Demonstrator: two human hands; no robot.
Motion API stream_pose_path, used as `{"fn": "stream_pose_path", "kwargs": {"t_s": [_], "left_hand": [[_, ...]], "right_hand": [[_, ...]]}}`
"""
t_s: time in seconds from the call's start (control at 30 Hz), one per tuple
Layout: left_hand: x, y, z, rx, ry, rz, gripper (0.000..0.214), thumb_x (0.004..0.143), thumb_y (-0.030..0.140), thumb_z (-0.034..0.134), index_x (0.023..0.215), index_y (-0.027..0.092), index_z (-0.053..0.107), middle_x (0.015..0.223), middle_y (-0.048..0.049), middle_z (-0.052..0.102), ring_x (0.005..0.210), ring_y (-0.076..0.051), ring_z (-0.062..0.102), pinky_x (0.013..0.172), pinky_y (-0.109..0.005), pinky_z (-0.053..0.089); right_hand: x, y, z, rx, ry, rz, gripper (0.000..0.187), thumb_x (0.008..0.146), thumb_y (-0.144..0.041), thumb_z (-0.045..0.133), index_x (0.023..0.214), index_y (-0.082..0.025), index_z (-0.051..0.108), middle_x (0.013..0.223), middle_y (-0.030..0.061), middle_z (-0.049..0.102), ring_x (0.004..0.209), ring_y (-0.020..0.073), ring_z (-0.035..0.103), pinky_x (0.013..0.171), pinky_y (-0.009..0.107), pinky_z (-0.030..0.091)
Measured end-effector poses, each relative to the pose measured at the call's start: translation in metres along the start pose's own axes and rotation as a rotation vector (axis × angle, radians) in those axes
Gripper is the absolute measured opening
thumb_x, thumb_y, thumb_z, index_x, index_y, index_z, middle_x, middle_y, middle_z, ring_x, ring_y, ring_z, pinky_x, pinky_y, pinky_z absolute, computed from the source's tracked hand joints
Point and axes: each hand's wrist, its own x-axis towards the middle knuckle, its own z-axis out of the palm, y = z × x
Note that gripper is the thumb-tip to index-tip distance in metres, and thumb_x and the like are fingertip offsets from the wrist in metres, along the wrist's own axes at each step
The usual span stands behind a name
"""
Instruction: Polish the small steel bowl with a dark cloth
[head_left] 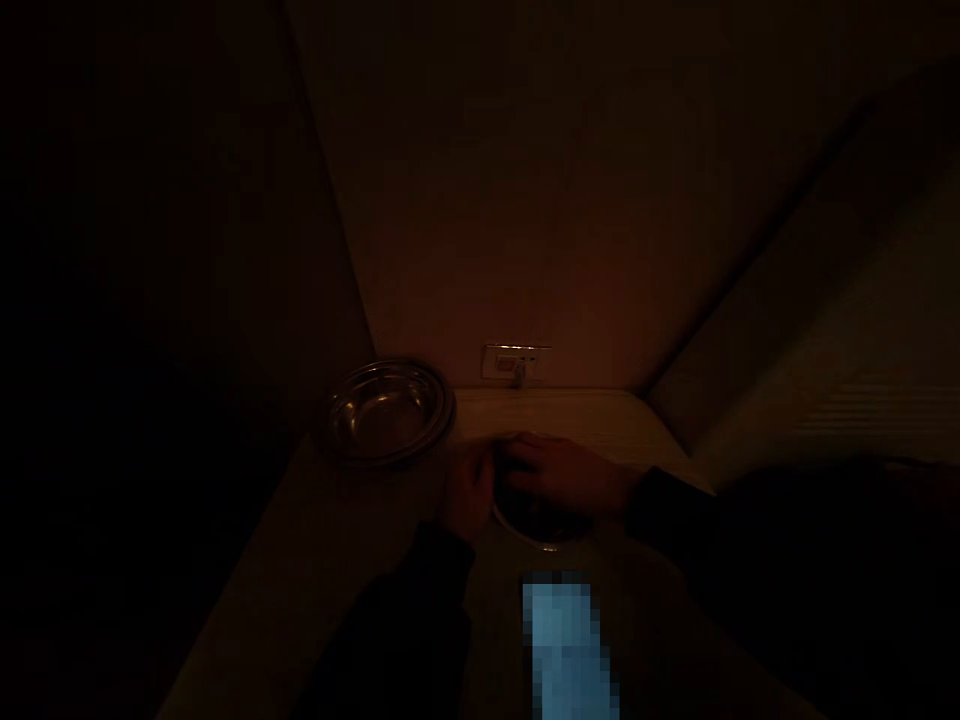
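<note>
The view is very dark. On the table lies a round dark dish [536,520] with a pale rim; its contents do not show. My left hand [466,492] is curled at the left edge of this dish, thumb side up, and seems to hold its rim. From the right, my right hand [566,474] reaches over the far part of the dish. Its fingers bend down toward the left hand, and their tips are lost in shadow. Whatever the right fingers hold, if anything, is too dark to make out.
A lit, pixelated phone-like screen [566,645] lies in front of the dish. Shiny metal bowls [386,415], apparently stacked, stand at the table's back left. A wall socket [516,362] with something plugged in sits behind the table [592,410]. Walls enclose the back.
</note>
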Motion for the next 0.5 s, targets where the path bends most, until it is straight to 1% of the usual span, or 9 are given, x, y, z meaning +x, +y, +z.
{"fn": "stream_pose_path", "kwargs": {"t_s": [0.1, 0.13, 0.17, 0.23, 0.3, 0.33, 0.4, 0.5], "left_hand": [[-0.001, 0.001, 0.001, 0.007, 0.003, -0.007, 0.031, 0.084, 0.018, 0.043, 0.102, 0.016, 0.067, 0.105, -0.0077, 0.07, 0.099, -0.019, 0.064, 0.091, -0.033, 0.047], [-0.001, 0.001, 0.001, 0.014, 0.012, -0.01, 0.03, 0.084, 0.019, 0.043, 0.102, 0.016, 0.067, 0.105, -0.0077, 0.07, 0.098, -0.019, 0.064, 0.09, -0.033, 0.048], [-0.002, 0.001, 0.002, 0.024, 0.022, -0.01, 0.03, 0.084, 0.019, 0.043, 0.102, 0.016, 0.067, 0.105, -0.0079, 0.07, 0.098, -0.019, 0.064, 0.089, -0.033, 0.048], [-0.003, 0.002, 0.005, 0.044, 0.047, -0.02, 0.03, 0.084, 0.019, 0.042, 0.1, 0.015, 0.067, 0.104, -0.0089, 0.07, 0.098, -0.02, 0.064, 0.089, -0.034, 0.049], [-0.005, 0.002, 0.006, 0.053, 0.064, -0.04, 0.03, 0.084, 0.02, 0.042, 0.101, 0.014, 0.067, 0.105, -0.0098, 0.07, 0.099, -0.021, 0.064, 0.089, -0.035, 0.048], [-0.005, 0.002, 0.007, 0.048, 0.065, -0.049, 0.03, 0.085, 0.02, 0.042, 0.102, 0.014, 0.066, 0.106, -0.0099, 0.07, 0.1, -0.021, 0.064, 0.089, -0.034, 0.048], [-0.006, 0.003, 0.007, 0.032, 0.066, -0.06, 0.03, 0.085, 0.02, 0.042, 0.102, 0.014, 0.066, 0.107, -0.0094, 0.069, 0.1, -0.021, 0.064, 0.09, -0.034, 0.047], [-0.006, 0.004, 0.007, 0.008, 0.058, -0.045, 0.029, 0.084, 0.018, 0.042, 0.099, 0.015, 0.067, 0.104, -0.0084, 0.07, 0.099, -0.02, 0.064, 0.091, -0.034, 0.046]], "right_hand": [[-0.004, 0.002, -0.006, 0.026, -0.049, 0.121, 0.024, 0.086, -0.012, 0.046, 0.103, -0.013, 0.064, 0.115, 0.0196, 0.056, 0.109, 0.0296, 0.049, 0.083, 0.043, 0.043], [-0.007, 0.002, -0.008, 0.05, -0.069, 0.17, 0.023, 0.085, -0.012, 0.048, 0.1, -0.01, 0.065, 0.11, 0.0214, 0.058, 0.104, 0.0301, 0.052, 0.079, 0.042, 0.045], [-0.009, 0.001, -0.009, 0.084, -0.092, 0.213, 0.021, 0.083, -0.013, 0.05, 0.096, -0.009, 0.066, 0.103, 0.0214, 0.061, 0.097, 0.0292, 0.057, 0.074, 0.039, 0.046], [-0.012, -0.001, -0.009, 0.178, -0.137, 0.273, 0.017, 0.079, -0.018, 0.056, 0.089, -0.01, 0.068, 0.088, 0.0169, 0.066, 0.08, 0.0243, 0.062, 0.066, 0.032, 0.048], [-0.011, -0.006, -0.006, 0.291, -0.157, 0.307, 0.017, 0.077, -0.022, 0.06, 0.088, -0.013, 0.069, 0.08, 0.0108, 0.069, 0.069, 0.0194, 0.064, 0.06, 0.026, 0.048], [-0.008, -0.009, -0.003, 0.347, -0.15, 0.322, 0.018, 0.077, -0.023, 0.06, 0.089, -0.014, 0.069, 0.08, 0.0087, 0.07, 0.067, 0.0177, 0.064, 0.059, 0.024, 0.048], [-0.001, -0.015, 0.001, 0.448, -0.096, 0.361, 0.021, 0.079, -0.022, 0.057, 0.096, -0.015, 0.067, 0.087, 0.0063, 0.071, 0.071, 0.0156, 0.065, 0.06, 0.021, 0.049], [0.003, -0.013, -0.004, 0.54, 0.066, 0.461, 0.028, 0.088, -0.019, 0.043, 0.111, -0.014, 0.059, 0.104, 0.0074, 0.068, 0.085, 0.0148, 0.065, 0.068, 0.022, 0.051]]}}
